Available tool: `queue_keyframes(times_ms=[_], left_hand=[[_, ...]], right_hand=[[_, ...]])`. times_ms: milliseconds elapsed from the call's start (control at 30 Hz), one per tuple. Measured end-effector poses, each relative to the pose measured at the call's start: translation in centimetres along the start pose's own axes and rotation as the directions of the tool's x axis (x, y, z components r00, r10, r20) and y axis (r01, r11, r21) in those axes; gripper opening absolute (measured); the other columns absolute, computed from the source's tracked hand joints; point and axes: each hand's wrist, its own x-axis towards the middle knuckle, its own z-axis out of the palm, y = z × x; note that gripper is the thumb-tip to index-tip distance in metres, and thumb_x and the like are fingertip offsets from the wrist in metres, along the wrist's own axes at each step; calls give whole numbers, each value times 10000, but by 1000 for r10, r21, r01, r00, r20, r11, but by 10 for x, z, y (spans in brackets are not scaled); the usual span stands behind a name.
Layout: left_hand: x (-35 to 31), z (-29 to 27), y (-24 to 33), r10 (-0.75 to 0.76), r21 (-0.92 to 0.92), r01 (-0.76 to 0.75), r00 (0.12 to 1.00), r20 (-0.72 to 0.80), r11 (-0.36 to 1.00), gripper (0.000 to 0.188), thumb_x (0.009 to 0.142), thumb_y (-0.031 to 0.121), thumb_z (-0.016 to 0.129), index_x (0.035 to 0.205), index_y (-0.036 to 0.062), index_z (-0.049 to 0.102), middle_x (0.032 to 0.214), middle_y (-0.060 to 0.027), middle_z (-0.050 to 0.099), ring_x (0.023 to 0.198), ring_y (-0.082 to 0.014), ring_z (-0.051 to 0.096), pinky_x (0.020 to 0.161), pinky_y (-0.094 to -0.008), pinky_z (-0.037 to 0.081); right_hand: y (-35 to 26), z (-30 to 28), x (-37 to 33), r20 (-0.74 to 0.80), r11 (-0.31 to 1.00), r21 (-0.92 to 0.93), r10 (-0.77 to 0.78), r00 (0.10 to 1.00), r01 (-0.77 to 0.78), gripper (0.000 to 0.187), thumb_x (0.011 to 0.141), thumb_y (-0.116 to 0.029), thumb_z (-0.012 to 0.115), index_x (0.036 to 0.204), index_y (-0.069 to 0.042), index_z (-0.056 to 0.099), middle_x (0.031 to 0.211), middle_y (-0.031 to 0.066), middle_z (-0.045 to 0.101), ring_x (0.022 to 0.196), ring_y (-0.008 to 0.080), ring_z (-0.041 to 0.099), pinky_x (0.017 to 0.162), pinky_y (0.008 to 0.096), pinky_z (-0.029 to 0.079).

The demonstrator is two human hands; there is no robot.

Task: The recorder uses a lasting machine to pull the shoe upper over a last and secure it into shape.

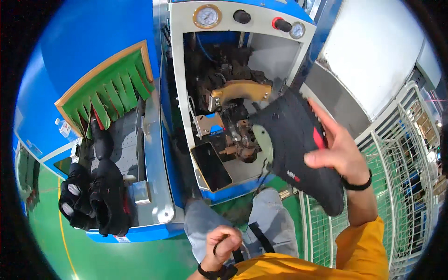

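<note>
My right hand (339,151) grips a black shoe upper (298,140), with the thumb across its near face and the fingers behind it. The upper hangs tilted in front of the machine's opening, its lower end toward me. It has a red stripe and a pale green patch on the edge facing the machine. Low over my lap, my left hand (225,243) is closed with curled fingers. A thin dark loop shows at them, but what they hold is hidden. Behind the upper, the machine (179,79) has a tan curved pad (240,92) and dark metal parts inside.
A phone (211,166) lies on the machine's front ledge. Pressure gauges (206,17) and knobs line its top. At left, black shoes (108,198) rest on a conveyor (156,186) below a green strip curtain (109,95). A white wire cart (380,154) stands at right.
</note>
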Motion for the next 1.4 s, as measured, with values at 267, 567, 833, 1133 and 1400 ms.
queue_keyframes(times_ms=[267, 567, 833, 1133, 1400], left_hand=[[40, -11, -11, -114, -78, 107, 988, -101, 991, 188, 996, 134, 575, 962, -15, 684, 736, -68, 612, 649, -147, 552, 588, -292, 440], [60, -15, -14, -246, -8, 246, 965, -95, 969, 219, 987, 160, 571, 961, -18, 696, 723, -84, 610, 644, -167, 544, 585, -291, 426], [59, -26, 6, -256, 22, 265, 949, -184, 964, 217, 1017, 149, 558, 1000, -7, 708, 738, -33, 611, 659, -120, 551, 602, -264, 430], [45, 2, -1, -161, 148, 154, 986, 39, 977, 226, 1084, 216, 522, 1096, 40, 663, 737, 20, 540, 669, -84, 490, 610, -243, 400], [27, 29, 5, -259, 267, 213, 954, 150, 940, 212, 1072, 204, 556, 1188, 49, 640, 780, 9, 556, 677, -88, 525, 611, -251, 442]], right_hand=[[-24, 7, 100, -19, 844, -516, 162, 987, -148, 1090, 677, -303, 867, 1585, -15, 337, 1160, 114, 676, 958, 165, 637, 871, 274, 494], [-8, 51, 169, 95, 466, -883, 300, 949, -59, 1162, 708, -475, 777, 1588, 32, 211, 1071, 362, 671, 1023, 480, 668, 899, 452, 525], [17, 44, 158, 68, 406, -914, 198, 978, -19, 1120, 784, -478, 761, 1635, -113, 131, 1210, 452, 533, 1116, 595, 571, 1003, 497, 480], [-17, 48, 94, -27, 457, -890, -60, 998, 4, 1106, 791, -278, 797, 1639, -108, 108, 1210, 341, 494, 1083, 500, 544, 971, 497, 465], [18, 49, -25, -11, 480, -840, -480, 877, 252, 1010, 728, -147, 812, 1594, -75, 297, 1306, 286, 507, 1171, 483, 558, 937, 481, 504]])
